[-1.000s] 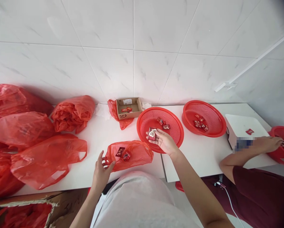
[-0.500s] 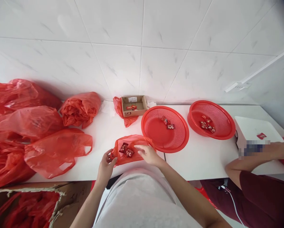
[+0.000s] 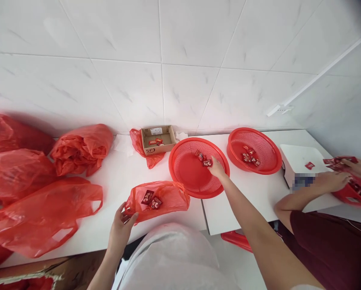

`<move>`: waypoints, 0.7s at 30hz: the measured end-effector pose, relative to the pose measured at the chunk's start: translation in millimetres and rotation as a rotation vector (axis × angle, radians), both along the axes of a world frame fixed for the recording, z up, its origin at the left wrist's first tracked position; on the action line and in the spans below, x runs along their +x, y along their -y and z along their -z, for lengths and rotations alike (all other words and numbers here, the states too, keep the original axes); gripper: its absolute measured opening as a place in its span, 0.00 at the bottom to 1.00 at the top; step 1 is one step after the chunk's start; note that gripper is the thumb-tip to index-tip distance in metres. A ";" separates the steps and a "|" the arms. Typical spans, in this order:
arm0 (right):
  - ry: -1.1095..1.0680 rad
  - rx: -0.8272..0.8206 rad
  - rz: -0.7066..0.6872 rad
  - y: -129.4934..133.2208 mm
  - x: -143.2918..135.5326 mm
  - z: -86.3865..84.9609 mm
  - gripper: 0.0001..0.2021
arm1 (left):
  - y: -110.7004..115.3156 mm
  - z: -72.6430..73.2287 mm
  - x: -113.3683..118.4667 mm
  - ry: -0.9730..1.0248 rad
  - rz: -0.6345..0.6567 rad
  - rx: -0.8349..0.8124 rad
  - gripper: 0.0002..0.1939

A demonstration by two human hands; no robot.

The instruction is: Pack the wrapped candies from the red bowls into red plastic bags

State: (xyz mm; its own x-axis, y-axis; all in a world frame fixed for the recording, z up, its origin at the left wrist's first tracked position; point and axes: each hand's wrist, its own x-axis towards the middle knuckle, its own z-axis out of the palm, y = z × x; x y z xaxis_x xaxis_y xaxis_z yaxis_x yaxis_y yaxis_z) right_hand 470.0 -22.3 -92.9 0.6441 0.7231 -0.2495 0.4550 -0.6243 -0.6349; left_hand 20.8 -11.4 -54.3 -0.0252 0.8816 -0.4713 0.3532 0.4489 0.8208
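White tabletop (image 3: 110, 181): left hand (image 3: 121, 223) grips bag (image 3: 175, 196); packet (image 3: 207, 163) lies against right hand (image 3: 217, 167), grip unclear.

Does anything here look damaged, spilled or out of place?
Only the cardboard box at lower left: its rim is ragged, as if torn. I see no spill; the packets in the open bag lie inside it.

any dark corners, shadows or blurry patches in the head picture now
In the head view, the top-right corner is dark; same head view, blocky pixelation covers part of the white unit's near side; head view too, soft shadow on the wall behind the red bags.
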 end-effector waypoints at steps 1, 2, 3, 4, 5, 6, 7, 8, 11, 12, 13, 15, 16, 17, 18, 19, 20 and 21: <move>0.012 -0.024 -0.010 -0.8 0.3 7.3 0.34 | -0.3 -2.0 0.8 0.001 0.009 -0.013 0.45; 0.022 -0.048 -0.024 -1.5 -1.5 14.3 0.35 | -0.4 -4.0 1.7 0.005 0.021 -0.024 0.43; 0.032 -0.072 -0.037 -1.9 -4.7 20.8 0.34 | -0.3 -5.7 2.6 0.009 0.034 -0.032 0.41; 0.042 -0.095 -0.046 -2.2 -8.4 26.8 0.31 | 0.1 -6.7 3.4 0.009 0.040 -0.034 0.39; 0.052 -0.117 -0.054 -2.3 -12.2 31.9 0.27 | 0.6 -7.0 4.3 0.009 0.042 -0.036 0.38; 0.058 -0.137 -0.062 -2.5 -15.6 36.2 0.23 | 1.2 -6.5 5.1 0.007 0.039 -0.036 0.37; 0.059 -0.157 -0.070 -2.6 -18.2 39.6 0.18 | 1.9 -5.3 6.0 0.003 0.032 -0.035 0.37; 0.053 -0.175 -0.081 -2.8 -20.0 42.1 0.14 | 2.5 -3.8 7.0 -0.004 0.024 -0.033 0.36; 0.007 -0.224 -0.108 -3.2 -22.0 45.2 0.06 | 3.9 -0.1 10.4 -0.046 0.007 -0.021 0.33; -0.011 -0.236 -0.107 -3.3 -22.4 45.2 0.06 | 4.0 0.3 11.5 -0.064 0.007 -0.017 0.32; -0.026 -0.244 -0.098 -3.5 -23.0 45.0 0.06 | 4.0 0.2 12.5 -0.077 0.013 -0.014 0.32; -0.049 -0.249 -0.060 -4.5 -25.7 44.0 0.10 | 3.4 -1.1 14.0 -0.098 0.023 -0.004 0.31; -0.059 -0.247 -0.033 -5.6 -27.8 43.3 0.12 | 3.0 -1.9 14.3 -0.105 0.028 0.004 0.31; -0.071 -0.243 -0.003 -7.2 -30.4 42.4 0.15 | 2.5 -2.7 14.4 -0.111 0.033 0.010 0.30; -0.087 -0.234 0.028 -9.1 -33.2 41.1 0.16 | 1.9 -3.4 14.0 -0.117 0.039 0.014 0.30; -0.107 -0.221 0.057 -11.3 -36.2 39.5 0.17 | 1.3 -3.8 13.4 -0.123 0.048 0.014 0.30; -0.135 -0.200 0.082 -13.5 -39.2 37.3 0.17 | 0.8 -4.0 12.4 -0.127 0.059 0.011 0.30; -0.169 -0.173 0.102 -15.6 -42.1 34.6 0.16 | 0.3 -4.1 11.3 -0.124 0.073 0.007 0.30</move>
